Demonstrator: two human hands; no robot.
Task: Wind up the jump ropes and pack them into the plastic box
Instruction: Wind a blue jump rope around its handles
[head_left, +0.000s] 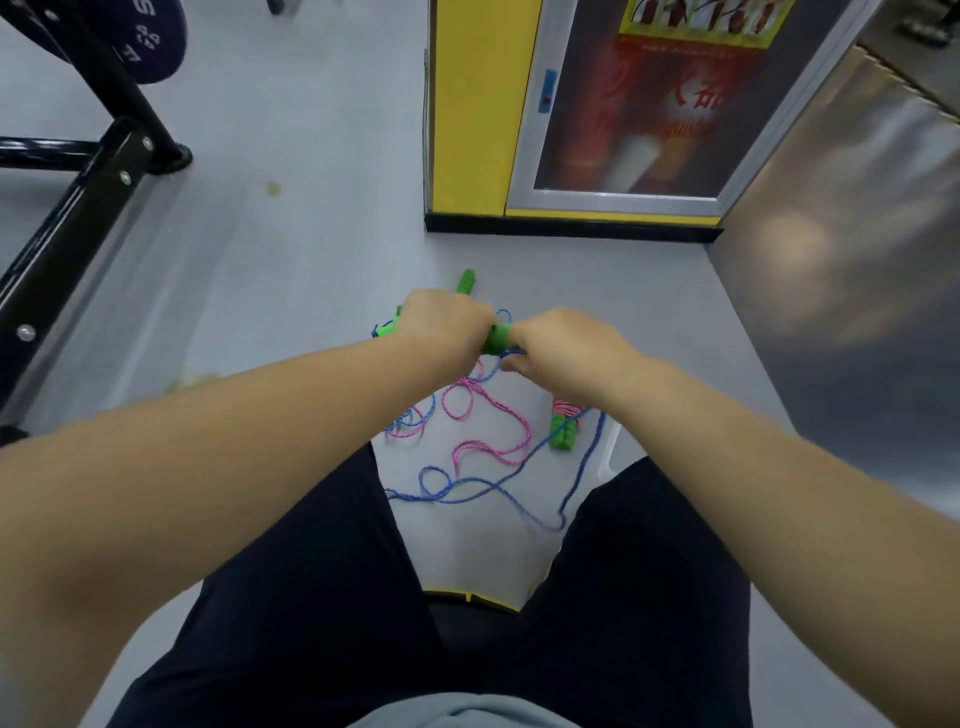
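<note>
My left hand (441, 325) grips the green handles (496, 340) of a jump rope, one handle tip sticking out beyond the hand (466, 281). My right hand (558, 345) pinches the blue rope (498, 488) right beside those handles. The blue rope trails down in loose loops over the floor between my legs. A pink rope (488, 410) lies tangled there too, with another pair of green handles (563, 431) next to it. A pale plastic edge (609, 457), perhaps the box, shows by my right knee, mostly hidden.
A yellow pillar with a black base (519, 228) and a framed poster (649, 104) stand ahead. A black metal gym frame (78, 197) is at the left. A dark glossy wall (857, 260) rises on the right. My legs in dark trousers (311, 597) fill the foreground.
</note>
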